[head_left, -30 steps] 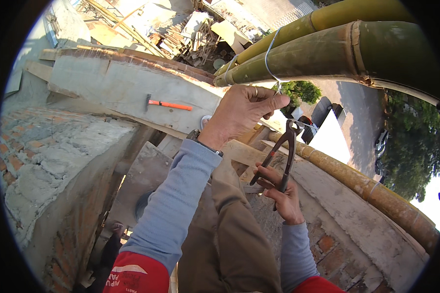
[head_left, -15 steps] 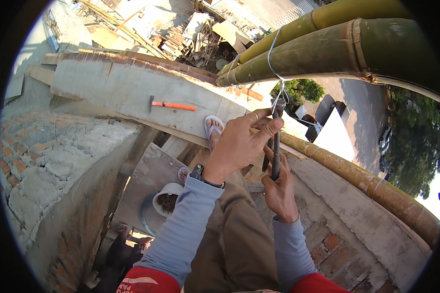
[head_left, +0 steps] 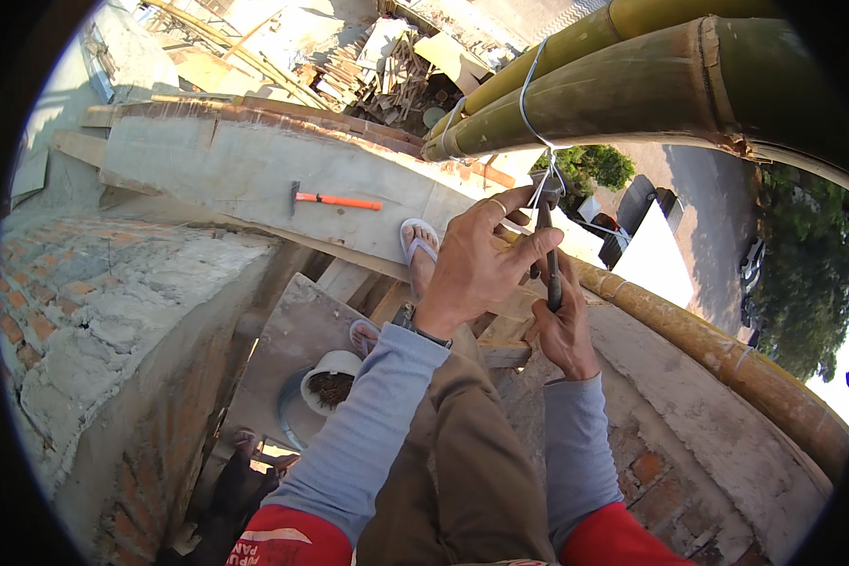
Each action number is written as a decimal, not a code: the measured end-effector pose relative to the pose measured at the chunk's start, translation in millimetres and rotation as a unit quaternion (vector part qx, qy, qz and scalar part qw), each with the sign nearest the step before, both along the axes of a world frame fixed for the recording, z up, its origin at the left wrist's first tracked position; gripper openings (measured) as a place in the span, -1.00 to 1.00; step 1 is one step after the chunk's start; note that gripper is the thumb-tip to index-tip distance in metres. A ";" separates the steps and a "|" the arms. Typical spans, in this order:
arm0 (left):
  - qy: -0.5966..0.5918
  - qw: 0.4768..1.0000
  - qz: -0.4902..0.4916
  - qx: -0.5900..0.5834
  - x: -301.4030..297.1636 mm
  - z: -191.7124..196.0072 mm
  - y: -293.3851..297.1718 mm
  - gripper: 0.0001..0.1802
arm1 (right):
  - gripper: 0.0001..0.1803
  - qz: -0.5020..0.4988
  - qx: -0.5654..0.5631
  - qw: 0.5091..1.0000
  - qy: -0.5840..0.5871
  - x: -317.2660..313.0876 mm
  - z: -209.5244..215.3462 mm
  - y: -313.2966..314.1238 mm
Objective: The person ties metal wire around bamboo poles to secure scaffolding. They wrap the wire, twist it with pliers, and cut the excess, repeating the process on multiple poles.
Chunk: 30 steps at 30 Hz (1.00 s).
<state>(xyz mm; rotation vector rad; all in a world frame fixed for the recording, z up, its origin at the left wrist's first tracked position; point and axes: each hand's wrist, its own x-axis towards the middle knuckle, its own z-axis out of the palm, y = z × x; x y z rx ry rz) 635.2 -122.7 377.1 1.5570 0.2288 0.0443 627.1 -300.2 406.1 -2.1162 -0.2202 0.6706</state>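
Dark metal pincers [head_left: 554, 286] stand nearly upright in front of me, their jaws at the twisted ends of a light wire [head_left: 526, 99]. That wire loops around two thick green bamboo poles [head_left: 623, 85] at the upper right. My right hand [head_left: 568, 330] is closed on the handles from below. Higher up, my left hand [head_left: 486, 255] has its thumb across the pincers near the jaws and its fingers curled behind; their tips are partly hidden. A second wire loop [head_left: 451, 127] circles the poles nearer their end.
A hammer with an orange handle [head_left: 340, 202] lies on the concrete ledge [head_left: 226, 170]. Below stands a white bucket [head_left: 316, 396] with brownish material inside, on a board beside my foot. Another bamboo pole [head_left: 689, 330] runs along the right edge. A person's dark-clothed figure [head_left: 231, 491] is far below.
Both my hands and the pincers have shifted slightly to the right in view. The pincers' handles look closer together than before.
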 end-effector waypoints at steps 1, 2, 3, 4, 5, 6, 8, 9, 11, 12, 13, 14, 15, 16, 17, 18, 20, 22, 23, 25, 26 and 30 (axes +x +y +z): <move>-0.022 0.999 0.014 0.023 0.2 -1.8 -0.4 -0.35 | -0.14 -0.029 0.034 0.997 0.059 1.0 1.7 -1.9; -0.044 0.998 0.028 0.045 -0.6 -3.4 -0.2 -0.34 | -0.14 -0.034 0.064 0.988 0.137 0.8 3.5 -3.4; -0.024 0.999 0.017 -0.024 -1.9 -4.6 -0.5 -0.32 | -0.14 -0.068 0.089 0.969 0.219 -1.7 5.9 -4.2; -0.005 0.996 0.006 -0.093 -3.9 -5.7 -0.6 -0.30 | -0.14 -0.100 0.114 0.942 0.299 -4.9 8.6 -5.1; 0.015 0.987 -0.014 -0.158 -5.8 -6.9 -0.3 -0.27 | -0.13 -0.074 0.184 0.931 0.307 -9.2 9.6 -3.9; 0.047 0.971 -0.032 -0.230 -7.3 -8.3 -0.2 -0.27 | -0.13 -0.095 0.204 0.919 0.323 -13.1 10.9 -3.0; 0.112 0.922 -0.082 -0.361 -9.3 -12.2 3.6 -0.25 | -0.13 -0.088 0.268 0.896 0.342 -18.2 11.0 0.6; 0.132 0.935 -0.071 -0.322 -7.4 -15.2 5.5 -0.35 | -0.13 -0.096 0.267 0.901 0.329 -19.2 10.3 2.9; 0.076 0.954 -0.055 -0.286 -0.6 -22.1 11.2 -0.36 | -0.14 -0.103 0.231 0.912 0.324 -17.7 7.2 7.2; 0.079 0.961 -0.053 -0.260 4.7 -26.0 14.0 -0.37 | -0.15 -0.102 0.229 0.919 0.304 -15.4 5.1 8.9; 0.058 0.953 -0.053 -0.291 7.9 -29.2 18.2 -0.40 | -0.15 -0.107 0.232 0.917 0.305 -13.6 2.4 10.9; 0.058 0.956 -0.066 -0.280 11.6 -31.9 21.7 -0.40 | -0.16 -0.107 0.243 0.917 0.297 -12.0 -0.2 12.7; 0.058 0.959 -0.078 -0.268 14.4 -33.8 24.8 -0.40 | -0.17 -0.097 0.256 0.917 0.291 -10.8 -3.5 14.8; 0.048 0.962 -0.080 -0.255 15.8 -34.6 27.2 -0.40 | -0.18 -0.100 0.252 0.919 0.284 -11.4 -6.8 17.4; 0.036 0.959 -0.073 -0.272 15.9 -34.6 27.9 -0.42 | -0.19 -0.094 0.251 0.922 0.278 -12.0 -10.4 20.0; 0.074 0.952 -0.083 -0.284 15.3 -34.1 28.3 -0.42 | -0.20 -0.096 0.252 0.925 0.268 -14.2 -14.4 23.6; 0.125 0.938 -0.094 -0.310 11.8 -32.5 26.1 -0.44 | -0.26 -0.138 0.233 0.923 0.275 -21.8 -22.4 32.4; 0.107 0.911 -0.104 -0.384 8.3 -31.9 21.4 -0.45 | -0.32 -0.190 0.228 0.917 0.268 -30.1 -28.5 40.9; 0.109 0.896 -0.110 -0.416 7.4 -32.1 19.1 -0.46 | -0.35 -0.216 0.233 0.912 0.259 -33.5 -31.5 45.5; 0.087 0.909 -0.100 -0.396 5.3 -32.6 15.7 -0.47 | -0.41 -0.227 0.220 0.912 0.260 -36.1 -33.8 50.2; 0.083 0.915 -0.097 -0.384 4.8 -32.3 15.3 -0.47 | -0.44 -0.212 0.203 0.917 0.269 -36.4 -33.4 50.8; 0.107 0.912 -0.121 -0.376 3.6 -23.8 21.0 -0.48 | -0.60 -0.212 0.276 0.883 0.314 -35.3 -28.4 46.7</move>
